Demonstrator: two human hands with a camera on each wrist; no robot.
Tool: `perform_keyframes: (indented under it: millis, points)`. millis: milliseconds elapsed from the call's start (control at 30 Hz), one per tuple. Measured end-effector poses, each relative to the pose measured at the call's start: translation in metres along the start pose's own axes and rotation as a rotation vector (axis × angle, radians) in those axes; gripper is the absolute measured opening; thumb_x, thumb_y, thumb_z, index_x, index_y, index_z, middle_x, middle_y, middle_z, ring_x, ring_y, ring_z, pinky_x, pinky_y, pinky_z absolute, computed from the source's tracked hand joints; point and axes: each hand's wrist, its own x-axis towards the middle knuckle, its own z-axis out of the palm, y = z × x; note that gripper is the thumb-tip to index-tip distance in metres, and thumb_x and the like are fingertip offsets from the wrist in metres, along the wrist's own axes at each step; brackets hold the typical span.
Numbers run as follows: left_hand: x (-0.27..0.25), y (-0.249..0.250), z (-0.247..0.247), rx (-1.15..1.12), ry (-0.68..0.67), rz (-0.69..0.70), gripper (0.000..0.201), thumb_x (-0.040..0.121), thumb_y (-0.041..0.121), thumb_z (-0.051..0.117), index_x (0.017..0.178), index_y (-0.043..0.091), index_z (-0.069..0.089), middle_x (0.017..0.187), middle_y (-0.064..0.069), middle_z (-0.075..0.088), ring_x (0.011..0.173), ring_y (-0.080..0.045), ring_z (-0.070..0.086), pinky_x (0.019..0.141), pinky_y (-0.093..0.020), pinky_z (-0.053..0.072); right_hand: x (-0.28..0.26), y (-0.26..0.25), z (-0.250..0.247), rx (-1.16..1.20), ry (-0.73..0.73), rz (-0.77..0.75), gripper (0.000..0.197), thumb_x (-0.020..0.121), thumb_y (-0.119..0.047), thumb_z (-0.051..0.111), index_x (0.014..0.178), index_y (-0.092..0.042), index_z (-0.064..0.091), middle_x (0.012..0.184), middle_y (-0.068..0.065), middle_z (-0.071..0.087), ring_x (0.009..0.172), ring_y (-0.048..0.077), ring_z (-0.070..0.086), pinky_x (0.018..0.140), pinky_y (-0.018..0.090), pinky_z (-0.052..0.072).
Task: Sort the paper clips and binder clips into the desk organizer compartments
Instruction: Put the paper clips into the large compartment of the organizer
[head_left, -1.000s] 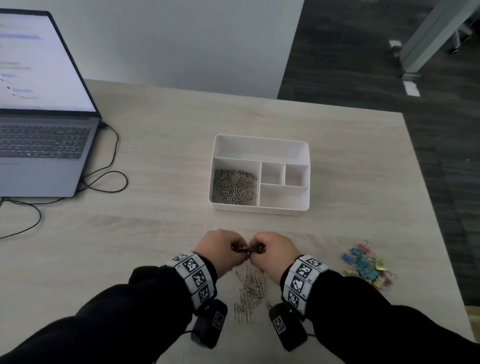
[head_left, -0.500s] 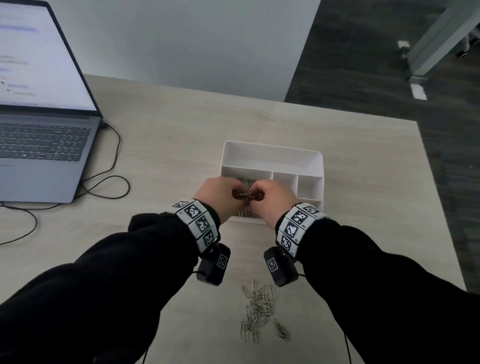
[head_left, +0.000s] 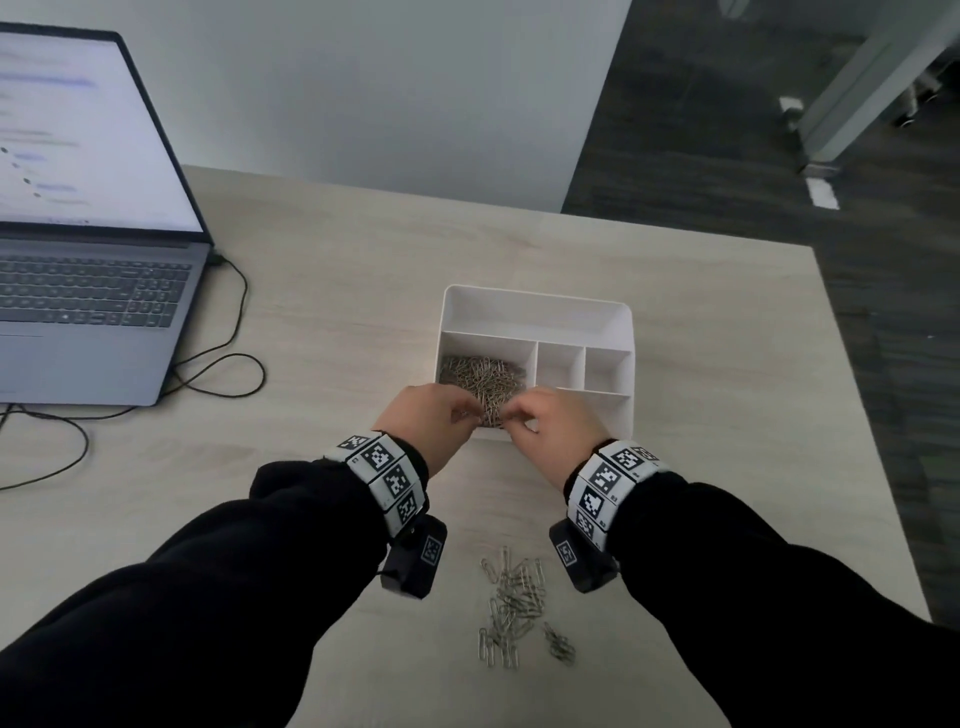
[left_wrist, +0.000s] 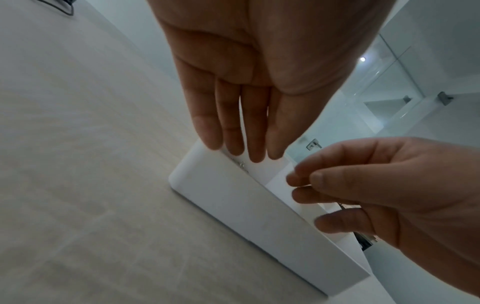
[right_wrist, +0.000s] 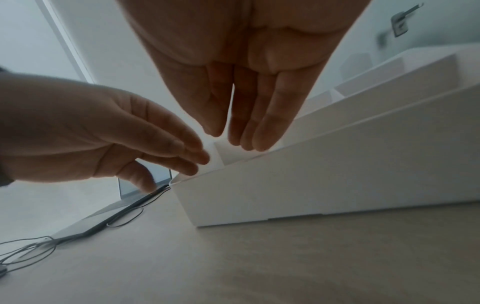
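The white desk organizer (head_left: 535, 312) sits mid-table, and its front left compartment holds a heap of silver paper clips (head_left: 480, 379). Both hands hover over that compartment's near edge. My left hand (head_left: 462, 413) has straight fingers and holds nothing; the left wrist view shows its fingertips (left_wrist: 255, 156) above the organizer wall (left_wrist: 246, 205). My right hand (head_left: 511, 415) is likewise relaxed and empty, fingers extended (right_wrist: 259, 144) over the organizer (right_wrist: 311, 185). A loose pile of paper clips (head_left: 514, 608) lies on the table between my forearms. No binder clips are in view.
An open laptop (head_left: 88, 291) stands at the far left with a black cable (head_left: 218, 364) looping across the table beside it. The table's right edge (head_left: 872, 426) drops to dark floor. The organizer's other compartments (head_left: 582, 364) hold nothing.
Both hands carried a bunch of paper clips forward over the organizer, then spread apart and let go; the clips now lie in the front left compartment.
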Motion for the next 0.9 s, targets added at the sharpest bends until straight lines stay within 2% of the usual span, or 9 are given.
perform_keyframes:
  millis: [67,200,300,367,433,567,700,800,900]
  points:
    - [-0.015,0.001,0.003,-0.039,-0.003,0.015,0.018,0.088,0.025,0.062,0.099,0.029,0.076,0.099,0.011,0.072,0.089,-0.008,0.064,0.083,-0.018,0.046,-0.016,0.006,-0.001,0.006,-0.003,-0.003,0.017,0.090,-0.017,0.061,0.103,-0.015,0.072,0.099,0.001,0.069,0.089,0.017,0.062,0.086,0.034,0.050]
    - [-0.043,0.000,0.020,-0.018,-0.104,0.020,0.015,0.085,0.025,0.064,0.093,0.029,0.076,0.088,0.013,0.068,0.076,-0.004,0.061,0.083,-0.023,0.051,-0.050,0.021,0.008,-0.042,-0.162,0.064,0.022,0.090,-0.024,0.061,0.111,-0.021,0.068,0.101,-0.003,0.065,0.085,0.012,0.060,0.087,0.032,0.050]
    - [-0.061,-0.006,0.043,0.078,-0.236,0.003,0.027,0.085,0.025,0.062,0.110,0.027,0.072,0.108,0.006,0.067,0.092,-0.010,0.063,0.088,-0.022,0.048,-0.074,0.032,0.024,-0.130,-0.317,0.080,0.032,0.089,-0.022,0.061,0.120,-0.016,0.064,0.114,0.004,0.060,0.098,0.020,0.059,0.094,0.036,0.046]
    - [-0.073,-0.010,0.061,0.166,-0.334,0.008,0.041,0.084,0.024,0.057,0.125,0.026,0.063,0.124,0.002,0.058,0.109,-0.016,0.058,0.098,-0.026,0.044,-0.093,0.040,0.038,-0.198,-0.368,0.062,0.040,0.088,-0.024,0.058,0.127,-0.014,0.060,0.121,0.008,0.053,0.106,0.026,0.056,0.097,0.039,0.045]
    - [-0.087,-0.013,0.078,0.246,-0.380,0.025,0.051,0.080,0.024,0.053,0.131,0.025,0.055,0.131,0.000,0.048,0.117,-0.023,0.050,0.103,-0.033,0.042,-0.112,0.046,0.050,-0.257,-0.377,0.019,0.044,0.085,-0.028,0.055,0.127,-0.014,0.056,0.122,0.007,0.048,0.107,0.029,0.052,0.096,0.043,0.046]
    - [-0.113,-0.011,0.109,0.304,-0.357,0.068,0.053,0.074,0.033,0.051,0.126,0.027,0.043,0.126,0.000,0.039,0.112,-0.027,0.041,0.096,-0.042,0.048,-0.141,0.047,0.064,-0.322,-0.378,-0.048,0.057,0.081,-0.034,0.054,0.135,-0.019,0.042,0.128,0.004,0.041,0.111,0.027,0.042,0.095,0.043,0.046]
    - [-0.131,-0.011,0.127,0.313,-0.337,0.156,0.060,0.073,0.037,0.052,0.132,0.030,0.039,0.127,0.002,0.037,0.115,-0.025,0.038,0.092,-0.041,0.051,-0.156,0.053,0.076,-0.341,-0.396,-0.162,0.067,0.077,-0.042,0.052,0.139,-0.022,0.038,0.129,0.002,0.042,0.113,0.026,0.042,0.097,0.041,0.045]
    - [-0.139,-0.016,0.129,0.284,-0.314,0.171,0.061,0.075,0.038,0.052,0.135,0.031,0.042,0.130,0.003,0.038,0.118,-0.024,0.040,0.096,-0.041,0.049,-0.165,0.058,0.076,-0.283,-0.412,-0.189,0.067,0.078,-0.043,0.056,0.140,-0.024,0.039,0.129,0.001,0.042,0.113,0.024,0.042,0.100,0.038,0.042]
    - [-0.142,-0.026,0.127,0.264,-0.265,0.127,0.066,0.071,0.049,0.060,0.133,0.034,0.042,0.129,0.004,0.036,0.115,-0.024,0.042,0.101,-0.038,0.044,-0.172,0.067,0.070,-0.190,-0.354,-0.097,0.072,0.080,-0.047,0.066,0.143,-0.024,0.041,0.130,0.000,0.041,0.115,0.019,0.042,0.103,0.032,0.039]
